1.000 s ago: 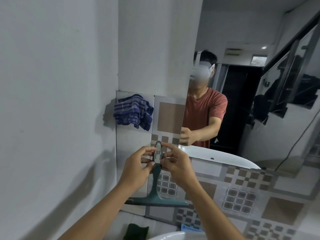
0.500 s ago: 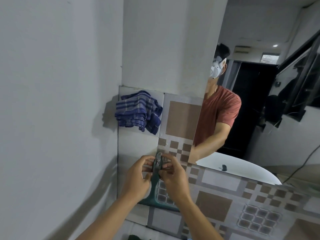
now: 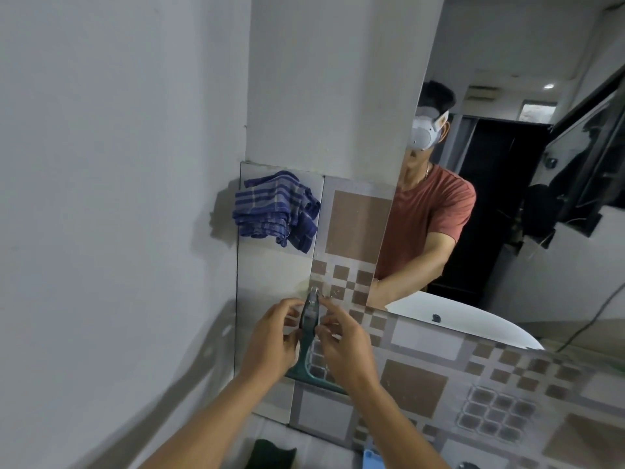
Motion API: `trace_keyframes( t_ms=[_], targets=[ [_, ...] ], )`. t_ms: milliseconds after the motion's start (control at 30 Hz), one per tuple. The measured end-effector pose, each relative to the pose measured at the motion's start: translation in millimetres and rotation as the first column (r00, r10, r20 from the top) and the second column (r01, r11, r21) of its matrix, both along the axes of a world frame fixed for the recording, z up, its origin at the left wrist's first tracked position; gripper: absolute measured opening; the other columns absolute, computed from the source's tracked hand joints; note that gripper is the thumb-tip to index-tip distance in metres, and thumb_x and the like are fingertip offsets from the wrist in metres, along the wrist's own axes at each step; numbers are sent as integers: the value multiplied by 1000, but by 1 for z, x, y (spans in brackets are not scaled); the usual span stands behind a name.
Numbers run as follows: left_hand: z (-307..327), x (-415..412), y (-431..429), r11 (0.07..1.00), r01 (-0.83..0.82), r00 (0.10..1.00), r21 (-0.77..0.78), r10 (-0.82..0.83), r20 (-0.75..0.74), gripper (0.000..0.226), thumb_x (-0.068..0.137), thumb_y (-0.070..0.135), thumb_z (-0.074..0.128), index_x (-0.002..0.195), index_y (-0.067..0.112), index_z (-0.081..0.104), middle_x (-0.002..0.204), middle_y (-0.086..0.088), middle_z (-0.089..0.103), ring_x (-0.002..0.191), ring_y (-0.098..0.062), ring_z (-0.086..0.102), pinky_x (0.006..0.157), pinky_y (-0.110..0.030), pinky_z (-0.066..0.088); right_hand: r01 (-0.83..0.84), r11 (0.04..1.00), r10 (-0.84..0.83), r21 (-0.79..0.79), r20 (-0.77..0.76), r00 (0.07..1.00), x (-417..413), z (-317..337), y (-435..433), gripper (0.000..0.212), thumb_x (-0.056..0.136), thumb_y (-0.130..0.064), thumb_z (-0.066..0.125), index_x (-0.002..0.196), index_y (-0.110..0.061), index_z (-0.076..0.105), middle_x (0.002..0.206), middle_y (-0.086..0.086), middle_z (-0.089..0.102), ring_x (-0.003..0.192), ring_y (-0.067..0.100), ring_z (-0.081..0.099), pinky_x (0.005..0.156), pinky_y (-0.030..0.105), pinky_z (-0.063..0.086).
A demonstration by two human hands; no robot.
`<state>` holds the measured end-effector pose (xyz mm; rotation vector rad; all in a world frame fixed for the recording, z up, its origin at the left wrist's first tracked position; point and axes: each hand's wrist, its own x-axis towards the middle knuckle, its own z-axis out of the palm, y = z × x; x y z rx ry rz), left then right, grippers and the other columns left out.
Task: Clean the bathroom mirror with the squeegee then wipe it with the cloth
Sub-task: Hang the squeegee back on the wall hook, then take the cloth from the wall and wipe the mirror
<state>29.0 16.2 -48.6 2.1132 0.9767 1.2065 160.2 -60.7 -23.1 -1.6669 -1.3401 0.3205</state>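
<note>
Tiled bathroom corner: grey plaster wall at left, patterned brown-and-grey tiles [image 3: 355, 228] ahead, mirror [image 3: 507, 265] mounted to the right above a white basin edge.

Squeegee [image 3: 308, 336] hangs upright against the tiles, handle top at a wall hook, blade bar lowest. Dark green plastic, judged light and stiff; the rubber edge is the only soft part. Best taken round the narrow handle, not the blade.

Left hand [image 3: 270, 336] and right hand [image 3: 341, 346] sit either side of the handle top. Fingertips of both are drawn in close, pinching at the handle's upper end by the hook. Neither palm wraps the shaft; a fingertip grip only. Whether the handle is on or off the hook cannot be told.

Cloth [image 3: 275, 208], blue plaid, hangs bunched on the wall above and left of the hands, well apart from them. Soft, limp, light; any fold will serve for taking hold.

Mirror untouched by either tool at present.
</note>
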Motion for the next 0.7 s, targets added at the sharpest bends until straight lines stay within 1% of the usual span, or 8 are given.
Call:
trace_keyframes(
  t_ms=[100,167,267,400,500,600,633,700],
  targets=[
    [21,-14,-9,998,-35,999,52,33,28,45,86,6,73,126,22,59,112,7,65,99,-6,63,85,-29,59,-5,1000,4,14,53,999,-5,26,-15,44,99,-16,63,141,-25,55,114,-10,69,96,-2,63,76,5,48],
    [43,-26,-17,990,-51,998,133,46,35,38,89,6,69,123,21,61,109,6,65,94,-5,63,80,-25,58,1,998,-8,59,124,992,-10,49,-22,37,100,-20,63,136,-24,59,122,-5,70,102,4,64,84,12,52],
    [84,-40,-28,946,-89,996,313,79,44,26,92,17,64,117,21,64,100,9,66,83,-6,62,70,-26,58,6,988,-45,152,251,967,-17,86,-29,28,100,-26,60,127,-22,63,119,-4,70,104,13,66,90,31,56],
    [145,-55,-31,819,-205,979,537,161,128,18,92,21,62,108,17,68,92,5,70,77,-10,63,62,-24,54,-14,961,-88,277,352,932,-25,139,-21,35,100,-31,55,134,-22,60,126,-4,66,112,15,64,92,32,53],
    [185,-62,-18,767,-273,957,580,278,83,18,96,18,57,112,17,64,103,-1,69,93,-22,61,65,-32,52,-31,958,-98,285,426,899,-32,176,-8,40,103,-33,50,141,-21,54,136,-1,62,123,18,57,95,30,44],
    [213,-64,3,796,-261,937,547,346,-56,28,100,22,46,124,22,61,121,1,62,112,-23,52,77,-39,53,-50,974,-62,220,473,879,-36,201,8,44,105,-33,46,146,-19,49,144,3,57,130,23,53,104,37,43],
    [219,-63,9,820,-239,934,520,341,-108,31,100,22,45,127,23,60,126,2,61,116,-23,51,83,-41,53,-59,979,-45,193,493,869,-38,206,14,43,105,-32,45,146,-19,49,144,4,57,129,24,53,104,38,44],
    [228,-61,19,859,-199,922,471,327,-206,35,99,19,47,131,24,60,132,2,59,119,-23,53,92,-43,52,-83,987,-5,141,536,844,-40,213,24,37,102,-26,46,137,-20,56,131,5,64,117,26,59,93,38,48]
  ],
)
